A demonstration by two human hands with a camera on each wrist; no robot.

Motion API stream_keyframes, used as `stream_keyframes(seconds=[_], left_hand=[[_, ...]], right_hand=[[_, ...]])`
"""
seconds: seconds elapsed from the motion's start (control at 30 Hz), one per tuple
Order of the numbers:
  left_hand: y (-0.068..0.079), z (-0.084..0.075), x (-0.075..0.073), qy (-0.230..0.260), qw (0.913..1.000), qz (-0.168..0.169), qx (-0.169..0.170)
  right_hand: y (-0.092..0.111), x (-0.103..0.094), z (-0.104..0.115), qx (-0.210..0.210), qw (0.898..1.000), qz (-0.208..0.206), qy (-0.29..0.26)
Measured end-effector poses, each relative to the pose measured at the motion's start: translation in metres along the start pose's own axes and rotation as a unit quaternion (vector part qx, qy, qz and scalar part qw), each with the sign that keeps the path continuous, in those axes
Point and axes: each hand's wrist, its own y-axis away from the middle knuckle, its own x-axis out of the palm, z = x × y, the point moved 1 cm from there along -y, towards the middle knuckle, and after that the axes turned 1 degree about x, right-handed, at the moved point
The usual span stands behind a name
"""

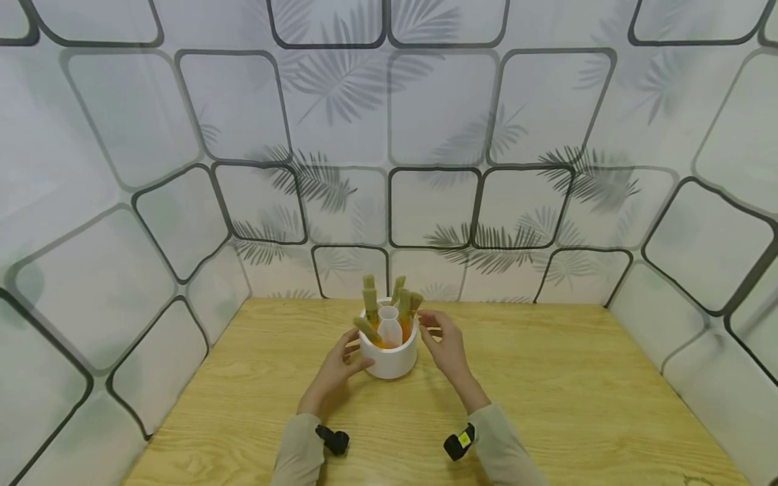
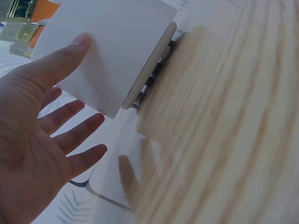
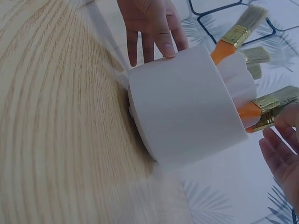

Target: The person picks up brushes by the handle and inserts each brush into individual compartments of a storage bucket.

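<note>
A round white holder (image 1: 389, 364) stands upright on the table, with several paintbrushes (image 1: 370, 304) in it, bristles up. The brushes have orange handles, brass-coloured ferrules and pale bristles, and a white vase-shaped piece (image 1: 389, 327) rises in the holder's middle. At the holder's left side is my left hand (image 1: 335, 368); in the left wrist view its thumb (image 2: 70, 53) lies on the white wall while the other fingers stay spread and fairly straight. My right hand (image 1: 445, 341) is by the right rim, fingers loosely bent, fingertips right at a brush's bristles (image 3: 286, 95).
The wooden table (image 1: 547, 378) reaches to patterned walls (image 1: 437, 202) at the back and both sides. Dark feet (image 2: 152, 79) show under the holder's base. Each sleeve carries a black wrist device (image 1: 333, 440).
</note>
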Motion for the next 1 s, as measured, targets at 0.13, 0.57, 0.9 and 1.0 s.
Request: stream_keyframes(seconds=[0.13, 0.57, 0.9, 1.0], left_hand=[[-0.004, 0.013, 0.002, -0.004, 0.9999, -0.011, 0.008], [-0.01, 0.027, 0.001, -0.009, 0.9999, -0.012, 0.004], [-0.013, 0.028, -0.002, -0.018, 0.9996, -0.017, 0.013], [-0.008, 0.013, -0.005, -0.019, 0.9996, -0.01, 0.018]], right_hand=[[0.001, -0.002, -0.001, 0.004, 1.0, -0.002, -0.007], [0.004, -0.013, 0.029, 0.009, 1.0, -0.01, 0.018], [0.003, -0.016, -0.005, 0.016, 0.999, -0.006, 0.028], [0.001, -0.019, -0.014, 0.021, 0.999, 0.002, 0.035]])
